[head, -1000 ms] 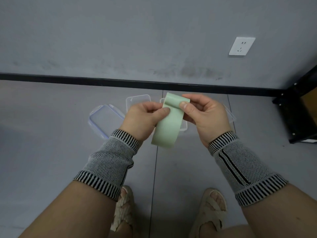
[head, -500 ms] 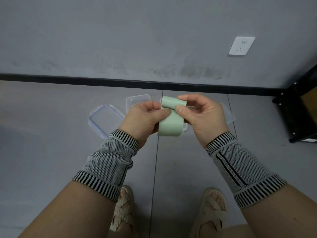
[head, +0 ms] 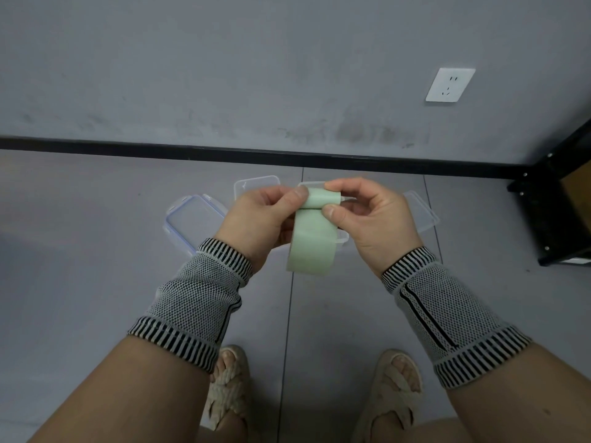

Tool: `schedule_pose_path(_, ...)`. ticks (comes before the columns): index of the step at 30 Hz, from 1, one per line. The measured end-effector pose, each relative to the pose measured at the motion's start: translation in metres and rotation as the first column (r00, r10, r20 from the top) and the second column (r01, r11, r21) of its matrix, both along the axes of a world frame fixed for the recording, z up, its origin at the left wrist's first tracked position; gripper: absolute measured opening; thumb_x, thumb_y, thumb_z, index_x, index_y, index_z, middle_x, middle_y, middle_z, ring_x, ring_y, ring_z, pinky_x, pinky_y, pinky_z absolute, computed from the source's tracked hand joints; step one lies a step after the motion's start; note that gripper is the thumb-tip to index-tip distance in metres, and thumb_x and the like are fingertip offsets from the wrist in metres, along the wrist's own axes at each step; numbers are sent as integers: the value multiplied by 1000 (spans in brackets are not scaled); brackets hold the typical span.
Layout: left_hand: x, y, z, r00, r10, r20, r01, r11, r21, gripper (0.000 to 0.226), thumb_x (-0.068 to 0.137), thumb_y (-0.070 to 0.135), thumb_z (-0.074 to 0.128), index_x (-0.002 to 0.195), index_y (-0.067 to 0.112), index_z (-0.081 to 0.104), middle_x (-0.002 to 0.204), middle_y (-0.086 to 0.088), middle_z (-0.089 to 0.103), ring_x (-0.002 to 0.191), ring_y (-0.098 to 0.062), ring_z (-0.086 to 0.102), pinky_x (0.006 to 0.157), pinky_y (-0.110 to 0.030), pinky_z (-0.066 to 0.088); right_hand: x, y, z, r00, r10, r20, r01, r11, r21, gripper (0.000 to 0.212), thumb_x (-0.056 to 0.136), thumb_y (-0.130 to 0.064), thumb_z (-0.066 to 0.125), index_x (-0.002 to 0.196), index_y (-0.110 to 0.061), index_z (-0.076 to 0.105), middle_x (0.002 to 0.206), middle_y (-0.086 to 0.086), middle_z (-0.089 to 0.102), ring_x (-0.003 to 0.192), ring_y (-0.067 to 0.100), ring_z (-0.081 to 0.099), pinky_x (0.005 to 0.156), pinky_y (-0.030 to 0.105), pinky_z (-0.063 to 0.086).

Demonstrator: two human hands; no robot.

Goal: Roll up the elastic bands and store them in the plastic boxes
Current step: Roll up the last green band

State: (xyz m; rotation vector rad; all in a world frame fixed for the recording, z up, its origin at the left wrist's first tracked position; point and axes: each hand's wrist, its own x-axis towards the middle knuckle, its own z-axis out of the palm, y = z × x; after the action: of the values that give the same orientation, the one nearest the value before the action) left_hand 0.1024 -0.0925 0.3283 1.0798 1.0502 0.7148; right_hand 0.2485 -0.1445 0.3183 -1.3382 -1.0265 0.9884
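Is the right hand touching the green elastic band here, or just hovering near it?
Touching. The head view shows the right hand pinching the rolled top of the green elastic band between thumb and forefinger, no gap.

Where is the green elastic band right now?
In the head view the green elastic band is at centre frame, off the floor, its top end pinched between the left hand and the right hand, its tail hanging over the clear plastic boxes.

Soft, even, rather dim light, with no glare and only a faint shadow on the floor [head: 38, 251] at 9 o'clock. Focus is sharp throughout. Wide-angle distortion bows the baseboard [head: 224, 152] and stretches the forearms toward 5 and 7 o'clock.
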Motion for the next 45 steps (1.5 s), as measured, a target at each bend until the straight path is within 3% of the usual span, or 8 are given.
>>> schedule_pose_path(3,-1,1,-1,1000,1,18,-1,1000,-13,23,92,16,56,106,-1,61,91,-16,66,83,-25,65,80,-38,55,0,1,-2,993,-41,-110,36,998,-42,37,79,8,68,107,-16,63,107,9,68,88,15,69,84,33,57)
schedule_pose_path(6,-1,1,-1,999,10,31,-9,1000,-19,17,91,12,58,107,6,61,97,-17,64,89,-26,63,90,-45,51,0,1,-4,987,-62,-150,50,996,-78,35,80,6,67,111,-11,63,108,11,69,95,18,69,88,37,55)
schedule_pose_path(15,-2,0,-1,999,-35,14,34,998,52,15,91,2,55,98,14,60,87,-11,71,81,-23,68,81,-38,55,3,5,-6,975,-58,-213,31,991,-126,16,85,-4,65,99,-12,68,100,14,70,92,25,70,83,45,57)
schedule_pose_path(19,-1,0,-2,999,-11,45,10,1000,26,19,87,-3,58,99,12,61,88,-10,72,85,-24,67,83,-38,55,6,4,-5,987,-36,-160,21,995,-94,21,84,0,66,97,-16,68,100,13,71,91,25,70,81,41,57)
schedule_pose_path(25,0,0,1,998,-11,58,14,999,-42,16,90,8,58,104,2,64,93,-15,70,79,-21,70,67,-29,58,7,2,-5,988,-18,-151,12,999,-45,26,83,7,64,97,-15,67,106,17,68,92,29,69,81,43,57)
schedule_pose_path(31,-2,1,-1,999,23,30,-24,1000,17,18,89,5,59,107,3,62,94,-16,70,81,-23,70,72,-33,59,5,3,-5,982,-14,-188,2,998,-64,28,82,8,64,99,-14,67,106,15,69,93,27,69,82,41,57)
schedule_pose_path(35,-4,2,-1,999,27,38,-28,999,16,27,89,2,57,116,1,58,99,-22,69,87,-28,69,78,-37,58,2,5,-4,953,-60,-297,22,991,-132,17,87,-6,63,103,-12,66,100,12,70,87,23,70,72,33,58)
schedule_pose_path(45,-1,1,-1,995,15,104,-10,999,-50,26,83,-7,61,105,7,62,91,-12,72,82,-23,71,73,-31,58,5,4,-5,973,-79,-216,55,992,-116,14,84,-1,66,93,-12,68,94,14,71,86,25,71,77,37,58)
